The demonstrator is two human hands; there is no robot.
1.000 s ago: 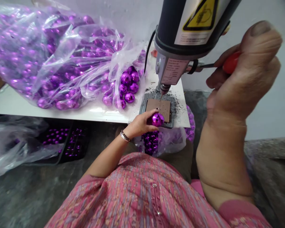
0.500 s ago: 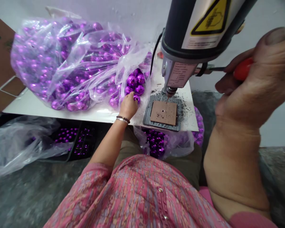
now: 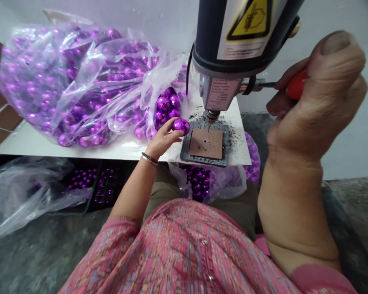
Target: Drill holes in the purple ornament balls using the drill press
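Between the fingers and thumb of my left hand [image 3: 163, 141] is a shiny purple faceted ball [image 3: 181, 127], held just left of the drill press base [image 3: 186, 153]. More purple balls [image 3: 164, 103] spill from the mouth of a clear plastic bag [image 3: 79, 81] behind that hand. My right hand [image 3: 322, 94] is wrapped round the red knob [image 3: 296, 85] of the feed lever on the drill press [image 3: 225, 61]. Its thin drill bit [image 3: 209, 127] points down over a brown square board [image 3: 206, 143] with a small hole, and the tip is clear of any ball.
Dark shavings [image 3: 231, 132] lie scattered about the base on the white table [image 3: 49, 145]. Below the table edge are an open bag of purple balls [image 3: 199, 181] and a black crate [image 3: 90, 192] partly covered by plastic. A cardboard box [image 3: 0, 106] stands at far left.
My left hand has lifted a purple ball from the bag's mouth and brought it right, towards the drill base. My right hand stays on the red knob. The whole view has shifted slightly.
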